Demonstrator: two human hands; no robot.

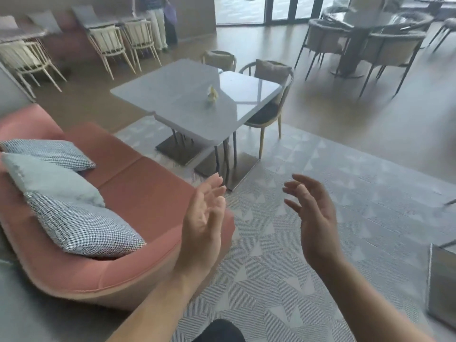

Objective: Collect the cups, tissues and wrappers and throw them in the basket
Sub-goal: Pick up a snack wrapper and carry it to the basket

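Head view: the only view, and every line below comes from it.
Left hand [204, 218]: you hold it raised, palm turned inward, fingers straight and loosely spread, gripping nothing.
Right hand [314, 218]: level with the left, palm facing it, fingers slightly bent and fanned apart, gripping nothing. The two do not touch.
Task thing: one small crumpled yellowish-white scrap [212, 93] lies well beyond your fingertips, roughly in line with your left hand. It is too blurred to tell wrapper from tissue.
Under the scrap: two grey tables [172, 95] pushed together. The scrap sits near their seam.
In the way: between your hands and the scrap come the near table edge, its dark legs and two flat base plates [237, 169].
Left of your left hand: a pink sofa [138, 193], with its seat corner just behind that palm.
Cushions [81, 225]: three on the sofa, two checked and one plain pale between them.
Beyond the scrap: two padded chairs [271, 70] drawn up to the tables.
Far left: at least three cream chairs [108, 43] by a wall, and a person [156, 23] standing near them.
Far beyond your right hand: a dark round table [355, 45] ringed by grey chairs, too blurred to count.
Right of your right hand: a grey box-like edge [441, 280] at the frame border. You cannot tell what it is.
Surface: a grey rug [320, 280] with pale triangles lies beneath both hands, with wooden floor [357, 134] past it.
Room: a lounge with glass doors [281, 8] at the far end.
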